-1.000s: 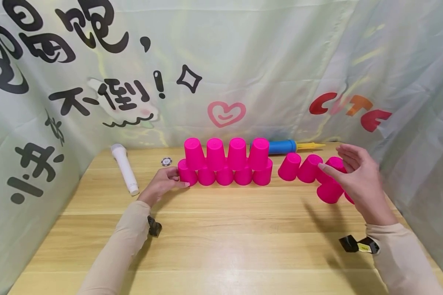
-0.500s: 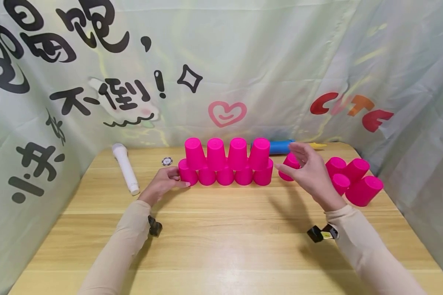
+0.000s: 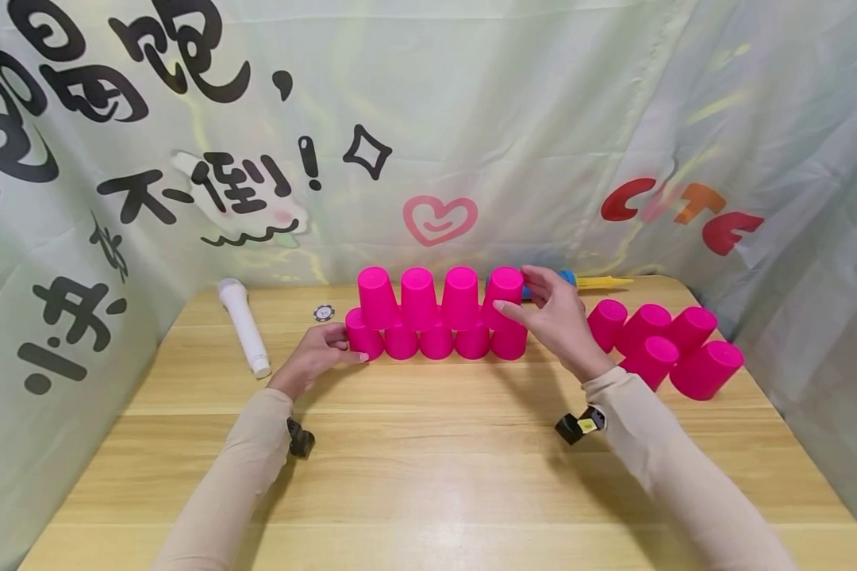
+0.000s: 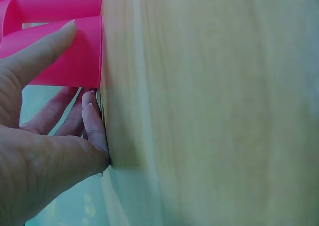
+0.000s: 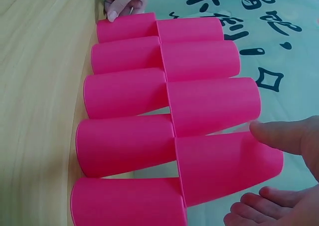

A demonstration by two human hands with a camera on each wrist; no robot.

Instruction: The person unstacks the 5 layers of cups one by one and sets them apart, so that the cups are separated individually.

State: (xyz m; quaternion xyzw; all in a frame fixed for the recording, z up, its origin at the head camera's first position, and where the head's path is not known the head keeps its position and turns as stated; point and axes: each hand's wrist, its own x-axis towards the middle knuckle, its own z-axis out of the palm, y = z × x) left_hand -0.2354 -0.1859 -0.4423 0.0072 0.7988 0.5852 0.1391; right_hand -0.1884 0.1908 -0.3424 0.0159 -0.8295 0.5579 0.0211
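Pink cups stand upside down in two rows, several below and several on top. At the left end of the lower row, my left hand [image 3: 317, 361] holds the end cup [image 3: 364, 335], thumb along its front and fingers at its far side. In the left wrist view, that thumb lies on the pink cup [image 4: 75, 61]. My right hand [image 3: 553, 317] is at the right end cup of the upper row [image 3: 503, 292]. The right wrist view shows its thumb touching or nearly touching this cup [image 5: 224, 166], with the other fingers spread apart from it.
Several more upside-down pink cups [image 3: 707, 370] stand to the right. A blue pump [image 3: 566, 277] with a yellow nozzle lies behind the rows. At left are a white microphone [image 3: 244, 327] and a poker chip [image 3: 324, 313]. A printed curtain [image 3: 543, 119] hangs behind the table.
My right hand has moved left from the loose cups at right to the upper row's right end. My left hand and the stacked cups have stayed in place.
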